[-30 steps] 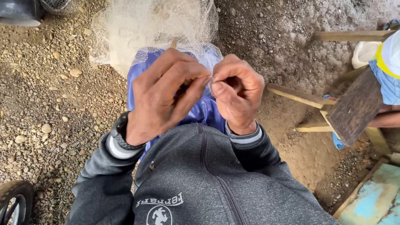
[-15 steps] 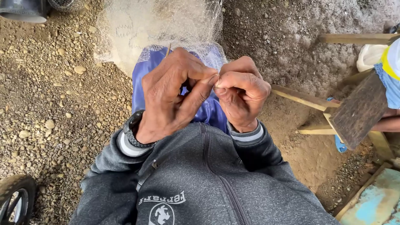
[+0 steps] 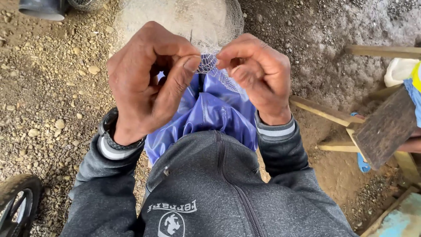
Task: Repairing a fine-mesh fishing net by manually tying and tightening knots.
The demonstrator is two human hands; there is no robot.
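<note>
Your left hand [image 3: 149, 83] and right hand [image 3: 256, 77] pinch a fine white net [image 3: 210, 63], thin knotted thread that looks slightly translucent. Beneath it the blue cloth [image 3: 210, 112] on your lap is glossy and smooth (it creases like coated plastic sheeting). Your grey jacket [image 3: 210, 188] is matt, heathered fabric with ribbed cuffs and a plastic-looking zip. The ground [image 3: 48, 87] is rough, dry gravel and packed dirt. The stool [image 3: 386, 127] to your right is bare, weathered wood, its dark seat coarse-grained.
</note>
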